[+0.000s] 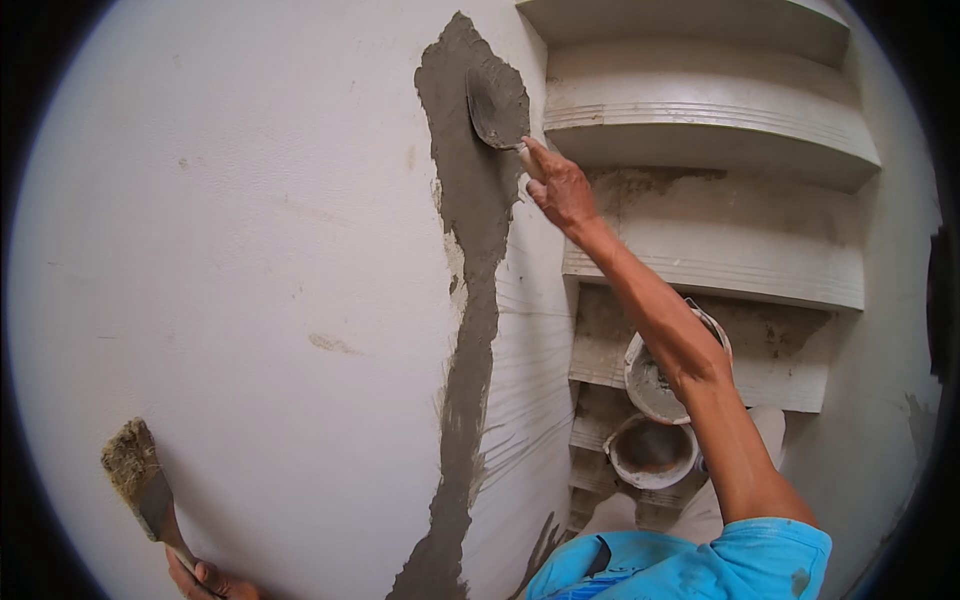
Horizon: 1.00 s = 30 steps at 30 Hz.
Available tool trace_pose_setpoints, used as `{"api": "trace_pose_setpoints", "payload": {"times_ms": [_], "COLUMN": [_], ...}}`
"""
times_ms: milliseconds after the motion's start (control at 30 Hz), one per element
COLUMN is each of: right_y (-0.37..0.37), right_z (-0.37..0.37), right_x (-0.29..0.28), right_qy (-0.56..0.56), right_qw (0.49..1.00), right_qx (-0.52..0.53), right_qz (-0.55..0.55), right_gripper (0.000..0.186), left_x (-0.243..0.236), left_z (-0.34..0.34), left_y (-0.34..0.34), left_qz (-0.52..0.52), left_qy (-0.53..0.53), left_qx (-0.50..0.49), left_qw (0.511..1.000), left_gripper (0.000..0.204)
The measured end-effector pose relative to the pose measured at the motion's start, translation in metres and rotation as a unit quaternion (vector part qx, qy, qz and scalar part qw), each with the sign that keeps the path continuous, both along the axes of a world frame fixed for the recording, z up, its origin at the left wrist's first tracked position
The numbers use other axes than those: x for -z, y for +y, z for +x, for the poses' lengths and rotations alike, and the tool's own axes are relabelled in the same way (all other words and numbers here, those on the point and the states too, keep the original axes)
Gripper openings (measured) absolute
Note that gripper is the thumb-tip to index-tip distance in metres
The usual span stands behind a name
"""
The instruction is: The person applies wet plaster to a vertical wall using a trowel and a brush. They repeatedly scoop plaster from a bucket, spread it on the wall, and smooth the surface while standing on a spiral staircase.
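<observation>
At the top of the grey strip, the right hand [560,188] grips a trowel [497,108], its blade pressed flat into wet mortar [474,215]. Low and far to its left, the left hand [205,578] is closed round a brush [140,478] (bristles caked, off the wall). The mortar strip runs down the white wall [230,250], rough and unsmoothed lower down. Below the right arm sit two buckets [652,450] on white steps [720,240].
</observation>
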State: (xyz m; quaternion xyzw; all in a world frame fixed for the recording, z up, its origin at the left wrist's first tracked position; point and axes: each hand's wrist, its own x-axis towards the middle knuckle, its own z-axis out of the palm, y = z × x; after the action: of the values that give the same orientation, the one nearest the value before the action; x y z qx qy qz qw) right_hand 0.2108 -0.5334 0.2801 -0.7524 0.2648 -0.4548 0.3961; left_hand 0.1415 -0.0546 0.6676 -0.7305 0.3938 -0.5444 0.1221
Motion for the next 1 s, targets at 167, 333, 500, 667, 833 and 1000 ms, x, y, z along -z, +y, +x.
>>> {"api": "trace_pose_setpoints", "payload": {"times_ms": [167,333,500,667,833,1000], "right_y": [0.081,0.041,0.004,0.076,0.044,0.016], "right_z": [-0.044,-0.038,-0.002,-0.049,-0.039,-0.006], "right_x": [0.002,0.001,-0.008,-0.002,0.007,0.004], "right_qy": [0.031,-0.035,-0.006,0.015,-0.083,0.028], "right_qw": [0.993,0.995,1.000,0.991,0.995,0.999], "right_qx": [-0.108,-0.037,-0.016,-0.130,-0.050,-0.004], "right_qz": [0.041,0.085,0.002,0.035,0.021,-0.016], "right_gripper": [0.069,0.068,0.071,0.075,0.073,0.070], "left_x": [0.000,-0.001,0.001,0.002,-0.002,0.001], "left_z": [-0.001,0.001,0.003,0.001,0.001,0.000], "left_y": [0.003,0.000,0.001,0.001,0.003,-0.007], "left_qz": [0.003,-0.005,-0.010,-0.011,-0.011,-0.012], "left_qy": [-0.021,-0.021,-0.030,-0.020,-0.047,-0.044], "left_qx": [-0.006,0.009,0.021,0.007,-0.004,-0.010], "left_qw": [1.000,1.000,0.999,1.000,0.999,0.999], "left_gripper": [0.039,0.043,0.043,0.042,0.042,0.043]}}
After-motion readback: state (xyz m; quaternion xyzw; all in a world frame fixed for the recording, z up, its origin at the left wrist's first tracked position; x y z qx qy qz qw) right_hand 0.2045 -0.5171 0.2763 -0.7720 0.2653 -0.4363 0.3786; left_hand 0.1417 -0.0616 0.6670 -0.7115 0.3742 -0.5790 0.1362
